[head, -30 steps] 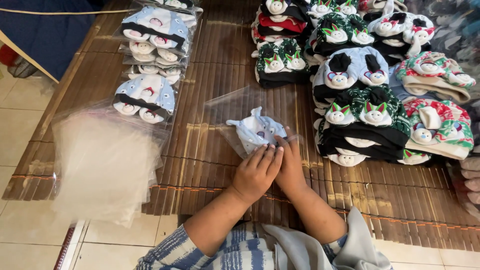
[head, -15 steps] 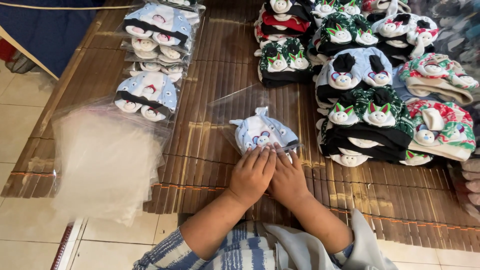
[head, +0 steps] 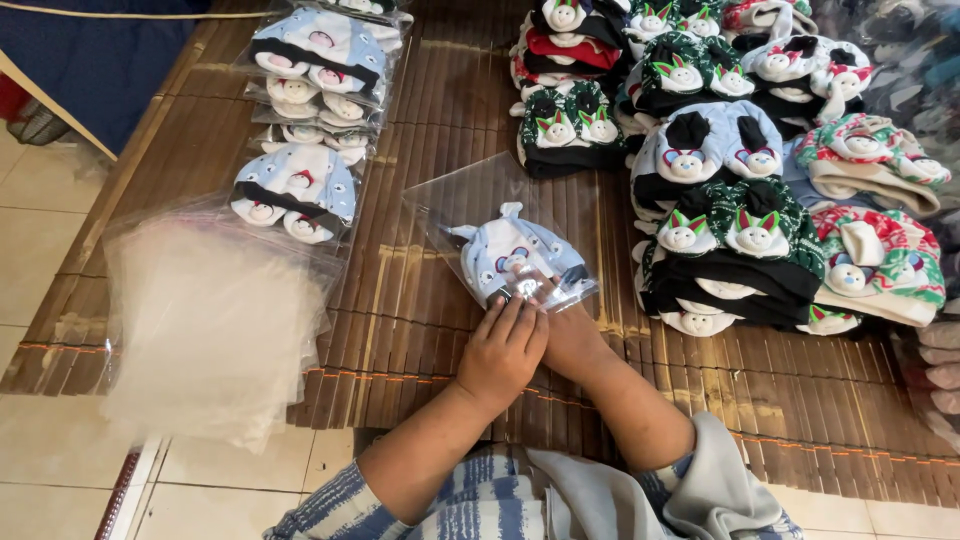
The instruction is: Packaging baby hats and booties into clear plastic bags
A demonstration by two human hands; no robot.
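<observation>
A light blue knit hat (head: 505,255) with small animal faces lies inside a clear plastic bag (head: 465,200) on a brown slatted mat (head: 410,330). My left hand (head: 505,350) rests over the bag's near edge, fingers together and pressed on the plastic. My right hand (head: 578,335) sits just beside it, partly under the left, gripping the same edge of the bag. Striped and grey sleeves show at the bottom.
A stack of empty clear bags (head: 210,320) lies at the left edge of the mat. Bagged blue hats (head: 295,190) are piled at the back left. Unbagged hats (head: 730,235) in green, red and blue crowd the right side. A tiled floor (head: 40,230) borders the mat.
Both hands stay on the bag's near edge. The left hand has slid a little further over the right, and the bagged hat has shifted slightly on the mat.
</observation>
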